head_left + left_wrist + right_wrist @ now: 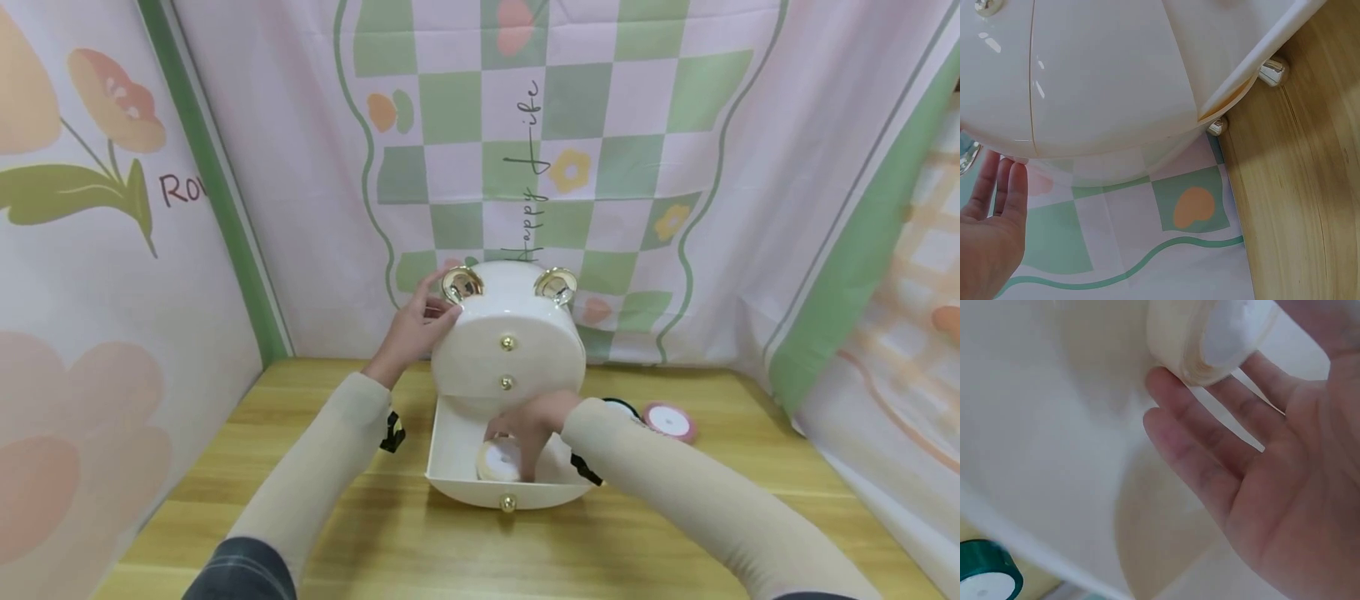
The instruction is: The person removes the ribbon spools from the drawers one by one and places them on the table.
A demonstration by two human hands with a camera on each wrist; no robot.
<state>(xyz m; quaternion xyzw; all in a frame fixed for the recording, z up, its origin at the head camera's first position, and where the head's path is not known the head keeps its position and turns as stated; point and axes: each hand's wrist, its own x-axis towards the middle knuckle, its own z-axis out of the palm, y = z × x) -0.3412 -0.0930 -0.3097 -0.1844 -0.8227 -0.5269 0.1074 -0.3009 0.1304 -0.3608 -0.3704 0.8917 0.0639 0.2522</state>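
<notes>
A white storage box (480, 362) with shiny gold ears and gold knobs stands on the table, its bottom drawer (457, 446) pulled out. My left hand (417, 327) rests against the box's upper left side, just by the left ear (461, 286); in the left wrist view its fingers (1016, 190) touch the shell and look fairly straight. Inside the drawer, my right hand (532, 421) holds a cream ribbon roll (498, 462) with a white centre between thumb and fingers. The right wrist view shows fingertips (1166, 384) against the roll's edge.
To the right of the box lie a pink ribbon roll (670, 422) and a dark green one (988, 565), partly hidden by the right arm in the head view. Behind the box hangs a checked curtain (510, 167). The wooden table (375, 533) extends in front.
</notes>
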